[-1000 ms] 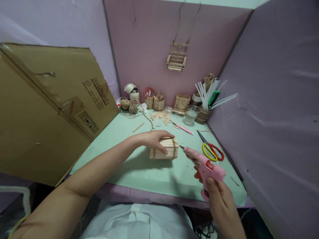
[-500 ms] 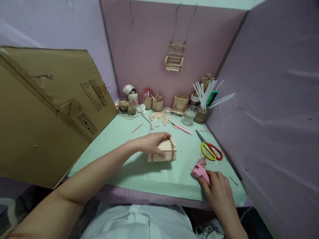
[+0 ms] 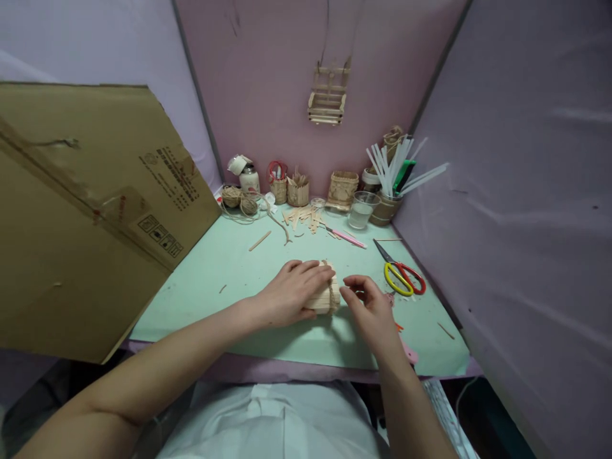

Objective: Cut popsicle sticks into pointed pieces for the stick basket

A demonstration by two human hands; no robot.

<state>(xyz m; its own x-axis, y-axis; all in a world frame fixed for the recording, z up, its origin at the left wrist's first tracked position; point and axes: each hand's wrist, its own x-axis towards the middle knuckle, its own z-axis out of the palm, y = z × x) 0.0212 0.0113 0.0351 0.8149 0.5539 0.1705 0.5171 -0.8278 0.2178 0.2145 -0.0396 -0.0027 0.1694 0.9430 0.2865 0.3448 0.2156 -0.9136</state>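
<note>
A small rounded box of pale wooden craft sticks (image 3: 321, 301), with a twine band near its right end, rests on the table. My left hand (image 3: 294, 290) lies over its left part and grips it, hiding much of it. Just off the box's right end is my right hand (image 3: 370, 306), its fingers curved and apart with nothing visible between them. Partly covered by my right wrist, a pink hot glue gun (image 3: 410, 354) lies on the tabletop.
Scissors with yellow and red handles (image 3: 404, 278) lie at the right. A pink craft knife (image 3: 347, 237) and loose sticks (image 3: 306, 218) are farther back, before a plastic cup (image 3: 362, 211) and a pot of glue sticks (image 3: 386, 209). Cardboard (image 3: 95, 223) leans at left.
My right hand has let go of the glue gun and moved up and left to the box's right end. My left hand has shifted, its fingers now lying across the box's top.
</note>
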